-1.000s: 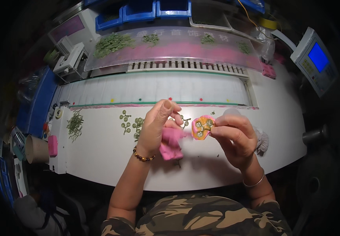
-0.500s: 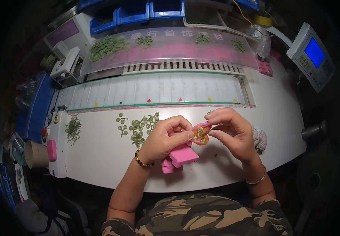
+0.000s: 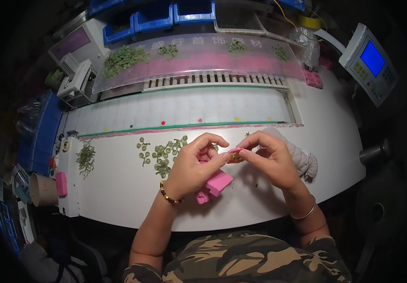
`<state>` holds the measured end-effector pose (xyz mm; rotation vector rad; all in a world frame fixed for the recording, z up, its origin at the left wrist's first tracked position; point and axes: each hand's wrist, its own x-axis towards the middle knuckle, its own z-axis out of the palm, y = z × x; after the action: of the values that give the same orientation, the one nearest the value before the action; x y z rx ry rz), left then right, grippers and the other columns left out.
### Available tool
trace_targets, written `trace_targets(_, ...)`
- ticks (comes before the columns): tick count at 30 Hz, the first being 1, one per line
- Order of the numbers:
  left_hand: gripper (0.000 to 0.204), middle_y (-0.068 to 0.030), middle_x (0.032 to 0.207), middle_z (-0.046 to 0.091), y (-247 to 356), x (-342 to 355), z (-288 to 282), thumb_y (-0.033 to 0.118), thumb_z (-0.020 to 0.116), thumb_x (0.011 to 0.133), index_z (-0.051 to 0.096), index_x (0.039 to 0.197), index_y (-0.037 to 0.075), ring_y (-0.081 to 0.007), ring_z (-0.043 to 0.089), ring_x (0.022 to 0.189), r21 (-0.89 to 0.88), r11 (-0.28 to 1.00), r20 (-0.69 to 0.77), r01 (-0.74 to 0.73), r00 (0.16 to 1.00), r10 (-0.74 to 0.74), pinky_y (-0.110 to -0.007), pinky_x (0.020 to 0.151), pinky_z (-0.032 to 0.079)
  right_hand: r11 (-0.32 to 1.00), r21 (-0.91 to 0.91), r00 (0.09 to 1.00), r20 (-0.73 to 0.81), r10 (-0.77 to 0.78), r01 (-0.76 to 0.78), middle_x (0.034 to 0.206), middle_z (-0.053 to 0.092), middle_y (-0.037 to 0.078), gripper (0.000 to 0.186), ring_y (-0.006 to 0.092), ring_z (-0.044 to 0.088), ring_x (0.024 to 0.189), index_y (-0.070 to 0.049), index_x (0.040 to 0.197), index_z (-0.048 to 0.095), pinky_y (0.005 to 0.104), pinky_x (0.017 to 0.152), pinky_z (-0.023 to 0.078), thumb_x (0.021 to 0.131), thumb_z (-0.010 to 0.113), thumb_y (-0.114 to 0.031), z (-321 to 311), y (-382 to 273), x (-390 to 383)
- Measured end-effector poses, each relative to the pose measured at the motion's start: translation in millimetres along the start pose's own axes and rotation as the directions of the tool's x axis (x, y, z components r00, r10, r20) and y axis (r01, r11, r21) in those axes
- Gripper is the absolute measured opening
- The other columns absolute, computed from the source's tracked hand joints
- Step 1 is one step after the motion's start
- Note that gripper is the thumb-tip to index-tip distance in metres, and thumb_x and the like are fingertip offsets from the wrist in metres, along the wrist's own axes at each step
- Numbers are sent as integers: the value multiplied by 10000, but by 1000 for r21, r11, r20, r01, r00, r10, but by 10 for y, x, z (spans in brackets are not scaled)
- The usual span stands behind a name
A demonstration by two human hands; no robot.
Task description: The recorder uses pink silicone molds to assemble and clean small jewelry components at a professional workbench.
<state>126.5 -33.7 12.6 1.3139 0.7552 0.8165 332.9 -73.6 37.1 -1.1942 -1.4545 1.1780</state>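
Observation:
My left hand [image 3: 190, 166] pinches a small pink, rubber-like mold piece [image 3: 235, 150] between thumb and fingers. From the other side, my right hand [image 3: 273, 162] grips its edge with thumb and forefinger. The piece's inner face is orange-yellow with small greenish bits, mostly turned away and covered by fingertips. Beneath my left palm are pink blocks [image 3: 220, 182]; how they meet my lower fingers is hidden. Just left of that hand lie several green wax-like pieces with round heads [image 3: 164, 154]. Some thin green sprigs [image 3: 86, 158] form a pile farther left.
A grey-white cloth [image 3: 302, 158] lies beyond my right hand. Behind the work area runs a white conveyor [image 3: 184, 107] with a green edge. Above it, a translucent shelf [image 3: 198, 63] carries green clusters. A control panel [image 3: 370, 63] stands at right, a beige cup [image 3: 44, 186] at left.
The pink mold piece has tipped, so its orange inner face and round inserts show less. My right thumb and forefinger have closed onto its edge. The whole view has shifted slightly.

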Motion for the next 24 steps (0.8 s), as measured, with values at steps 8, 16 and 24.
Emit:
trace_targets(8, 115, 27, 736, 562, -67, -5, 96, 112, 602, 939, 549, 956, 12, -9, 485, 627, 13, 995, -69, -95, 993, 95, -169, 562, 399, 998, -56, 1000, 20, -18, 19, 932, 618, 4, 79, 76, 584, 830, -29, 924, 643, 214, 610, 439, 878, 645, -94, 67, 112, 7)
trace_targets(16, 81, 16, 737, 448, -102, 19, 100, 122, 438, 1015, 431, 994, 45, -48, 432, 655, -307, 929, -225, -204, 965, 138, -256, 680, 485, 626, 765, 948, -66, 311, -152, 1037, 621, 38, 76, 96, 567, 960, -71, 1009, 591, 203, 655, 434, 945, 573, -108, -50, 161, 27)
trace_targets(24, 110, -10, 733, 441, -134, 24, 134, 161, 397, 1034, 397, 1017, 52, -88, 457, 670, -451, 876, -189, -173, 977, 95, -294, 708, 500, 477, 861, 952, 29, 304, -178, 1084, 598, 121, 127, 163, 593, 981, -6, 1073, 543, 219, 747, 509, 984, 493, -81, 5, 174, 38)
